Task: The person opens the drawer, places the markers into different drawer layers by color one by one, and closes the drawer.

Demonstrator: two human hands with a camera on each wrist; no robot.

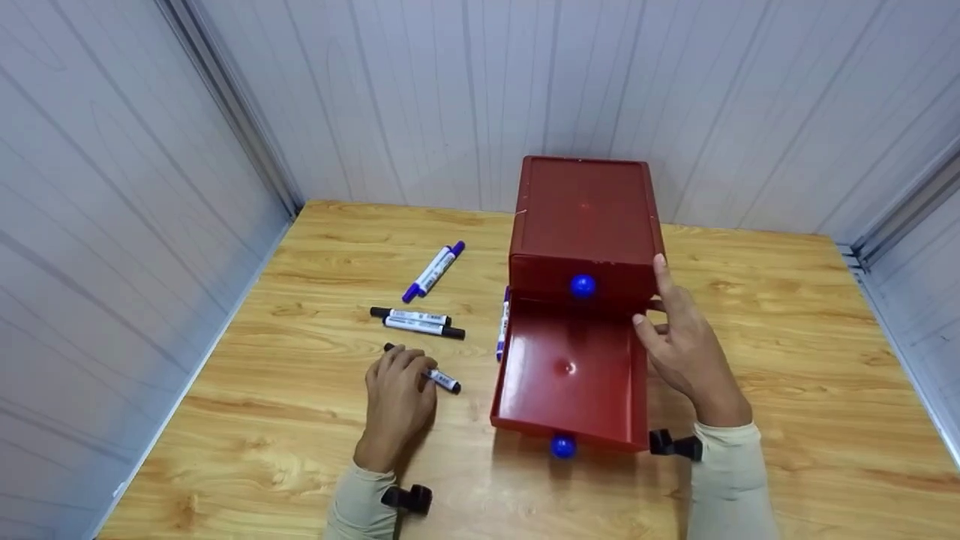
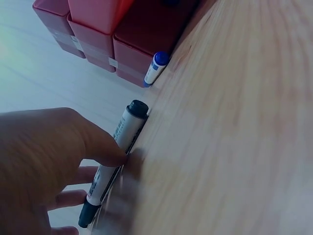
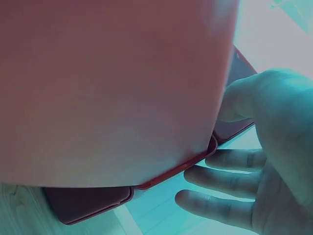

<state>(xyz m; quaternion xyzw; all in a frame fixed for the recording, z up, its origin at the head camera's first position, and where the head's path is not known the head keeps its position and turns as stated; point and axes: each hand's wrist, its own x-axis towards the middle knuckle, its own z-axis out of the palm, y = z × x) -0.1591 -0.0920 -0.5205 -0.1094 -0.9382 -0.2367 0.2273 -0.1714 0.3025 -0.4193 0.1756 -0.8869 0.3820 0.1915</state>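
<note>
My left hand [image 1: 397, 390] pinches a black-capped white marker [image 1: 444, 381] lying on the table. In the left wrist view the thumb is on one side of this marker [image 2: 129, 128] and the fingers are on the other. My right hand [image 1: 686, 349] is at the right side of a red drawer cabinet [image 1: 589, 210], fingers spread. Its index finger lies along the upper tier's front corner, and its thumb touches the side of the pulled-out drawer [image 1: 566, 397]. That drawer shows a bare inside and a blue knob [image 1: 563, 447]. In the right wrist view the drawer's side [image 3: 112, 98] fills much of the picture.
Two black-capped markers [image 1: 417, 322] lie side by side beyond my left hand. Farther back are two purple-capped markers [image 1: 435, 271]. Another purple-capped marker [image 1: 503, 326] lies close along the cabinet's left side. Panelled walls [image 1: 420, 97] enclose the wooden table [image 1: 262, 420].
</note>
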